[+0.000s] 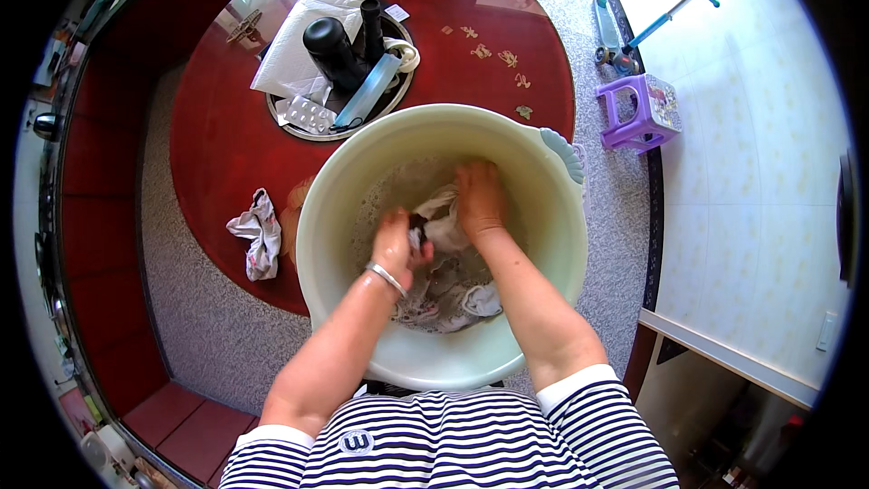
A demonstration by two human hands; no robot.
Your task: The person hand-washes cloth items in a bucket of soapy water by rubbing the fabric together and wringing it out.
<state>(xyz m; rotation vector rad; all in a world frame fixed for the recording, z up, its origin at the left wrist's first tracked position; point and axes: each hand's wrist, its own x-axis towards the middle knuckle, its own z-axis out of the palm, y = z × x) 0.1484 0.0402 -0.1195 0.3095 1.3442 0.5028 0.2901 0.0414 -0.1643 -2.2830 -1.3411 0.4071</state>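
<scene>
A large pale green plastic basin (441,360) stands in front of me with cloudy, sudsy water in it. Inside, my left hand (398,244), with a silver bangle at the wrist, grips part of a wet white cloth with a dark edge. My right hand (481,198) is closed on the other side of the wet white cloth (445,227); its fingertips are partly hidden. More wet cloth (483,300) lies in the water nearer to me.
On the red round table (448,81), a tray (407,92) holds a black bottle (333,51) and a blister pack (305,114). A crumpled white cloth (261,234) lies at the table's left edge. A purple stool (631,112) and a scooter (655,27) stand right.
</scene>
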